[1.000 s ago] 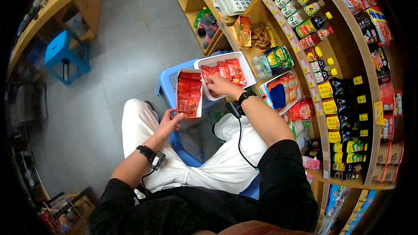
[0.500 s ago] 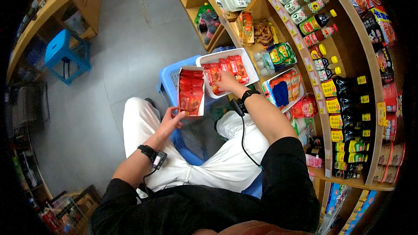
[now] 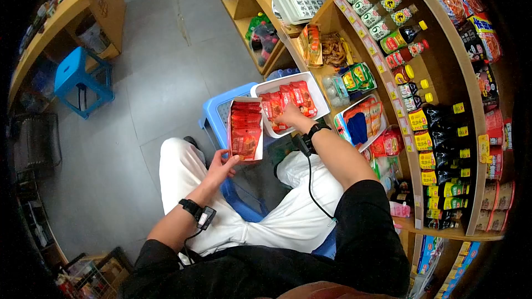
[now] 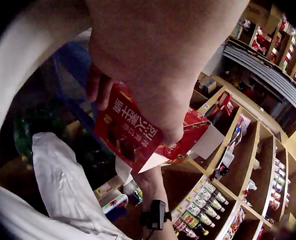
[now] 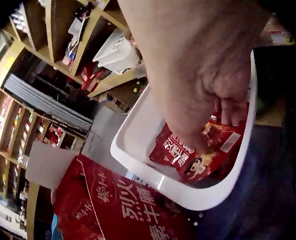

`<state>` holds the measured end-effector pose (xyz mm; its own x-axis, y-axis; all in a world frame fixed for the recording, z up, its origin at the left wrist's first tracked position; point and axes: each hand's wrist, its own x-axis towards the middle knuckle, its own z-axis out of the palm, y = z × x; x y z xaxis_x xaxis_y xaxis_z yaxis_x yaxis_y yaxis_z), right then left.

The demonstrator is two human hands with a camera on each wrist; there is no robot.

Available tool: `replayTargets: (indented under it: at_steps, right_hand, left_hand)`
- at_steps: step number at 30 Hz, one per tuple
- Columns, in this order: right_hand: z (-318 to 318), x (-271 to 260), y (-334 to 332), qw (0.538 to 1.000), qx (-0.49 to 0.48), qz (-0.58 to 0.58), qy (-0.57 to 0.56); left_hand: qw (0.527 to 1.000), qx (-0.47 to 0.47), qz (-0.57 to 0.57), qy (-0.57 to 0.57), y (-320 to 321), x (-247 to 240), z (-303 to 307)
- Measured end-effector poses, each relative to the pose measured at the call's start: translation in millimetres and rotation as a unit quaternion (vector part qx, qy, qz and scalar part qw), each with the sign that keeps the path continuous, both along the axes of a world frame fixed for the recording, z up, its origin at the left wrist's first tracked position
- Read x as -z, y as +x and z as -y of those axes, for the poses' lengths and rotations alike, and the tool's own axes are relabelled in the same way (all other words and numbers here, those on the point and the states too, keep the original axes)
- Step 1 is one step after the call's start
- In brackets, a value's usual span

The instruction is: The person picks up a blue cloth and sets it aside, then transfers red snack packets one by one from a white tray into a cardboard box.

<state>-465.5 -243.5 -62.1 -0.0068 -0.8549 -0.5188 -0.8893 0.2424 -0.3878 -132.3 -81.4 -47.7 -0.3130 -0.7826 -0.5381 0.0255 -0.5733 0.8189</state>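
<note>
In the head view my left hand (image 3: 223, 167) holds the near corner of an open red-and-white cardboard box (image 3: 259, 147) filled with red snack packets (image 3: 244, 141). The left wrist view has my thumb over the box's rim and fingers along its printed red side. My right hand (image 3: 292, 117) reaches into a white plastic tub (image 3: 320, 86) beside the box. Seen from the right wrist, its thumb and bent fingers pinch a red snack packet (image 5: 180, 157) lying in the tub. More red packets (image 3: 302, 95) lie at the tub's far side.
A blue plastic stool (image 3: 213, 105) stands under the box and tub. To the right, shelves hold sauce bottles (image 3: 432, 127), a tray of packaged goods (image 3: 382, 124) and green packs (image 3: 360, 77). Another blue stool (image 3: 80, 69) is on the grey floor at left.
My right hand has shifted slightly right and nearer to me within the tub, uncovering more of the packets at its left. My left hand keeps its hold on the box.
</note>
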Motion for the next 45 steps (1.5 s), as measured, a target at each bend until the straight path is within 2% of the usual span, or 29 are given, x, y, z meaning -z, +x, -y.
replayTargets:
  at_steps: [1, 3, 7, 9, 10, 11, 13, 17, 20, 21, 23, 24, 29, 31, 32, 33, 36, 38, 43, 45]
  right_hand:
    - [3, 14, -9, 1.000, 0.000, 0.000, 0.000]
    - [4, 24, -13, 0.985, 0.114, 0.131, -0.006]
    - [-1, 2, -7, 0.981, 0.155, 0.088, -0.077]
    - [0, -9, -1, 0.968, 0.197, 0.127, -0.090]
    - [-2, -16, 2, 0.964, 0.178, 0.140, -0.140]
    - [-1, -24, 3, 0.963, 0.179, 0.144, -0.141]
    - [-2, -64, 15, 0.940, 0.214, 0.265, 0.008]
    - [-5, -65, 13, 0.915, 0.248, 0.312, -0.053]
    - [-1, -54, -5, 0.893, 0.242, 0.377, -0.055]
    - [-5, -64, -3, 0.890, 0.242, 0.382, -0.057]
    - [-13, -98, 4, 0.856, 0.360, 0.371, -0.021]
    - [-13, -99, 1, 0.840, 0.372, 0.395, -0.017]
    - [-7, -108, -15, 0.836, 0.344, 0.426, -0.024]
    - [-11, -131, -11, 0.761, 0.294, 0.579, 0.000]
    - [-19, -152, -5, 0.774, 0.296, 0.559, -0.025]
    - [-17, -151, -5, 0.756, 0.306, 0.576, -0.051]
    - [-13, -154, -9, 0.718, 0.252, 0.645, -0.070]
    - [-12, -157, -10, 0.694, 0.198, 0.679, -0.132]
    - [-23, -174, -13, 0.699, 0.184, 0.680, -0.129]
    - [-21, -173, -12, 0.691, 0.214, 0.674, -0.146]
  left_hand:
    - [1.000, -0.001, 0.007, 0.003, 0, -7, -1]
    - [1.000, -0.002, 0.014, 0.006, -1, -10, -1]
    - [1.000, 0.003, 0.018, 0.007, -1, -8, -2]
    - [0.999, 0.013, 0.032, 0.003, -1, -7, -1]
    - [1.000, 0.005, 0.024, 0.008, -1, -8, -2]
    - [1.000, -0.004, 0.015, 0.013, -1, -8, -2]
    - [1.000, -0.004, 0.014, 0.007, -1, -4, -2]
    - [1.000, -0.003, 0.013, -0.004, -1, -11, -3]
    - [1.000, -0.012, 0.010, -0.006, -2, -7, -4]
    - [1.000, -0.010, 0.015, -0.010, -2, -5, -4]
    - [1.000, -0.006, 0.017, -0.008, -1, 1, -2]
    - [1.000, -0.004, 0.022, -0.012, -1, 2, -2]
    - [1.000, 0.000, 0.005, -0.018, 1, 11, -2]
    - [0.999, -0.009, 0.022, -0.021, -1, 8, -4]
    - [1.000, -0.005, 0.016, -0.016, 0, 7, -4]
    - [1.000, -0.002, 0.009, -0.011, 0, 9, -4]
    - [1.000, -0.007, 0.005, -0.012, 0, 12, -5]
    - [1.000, -0.009, -0.003, -0.020, 0, 9, -6]
    - [1.000, 0.005, -0.001, -0.020, 1, 6, -8]
    - [1.000, 0.005, 0.001, -0.021, 0, 4, -7]
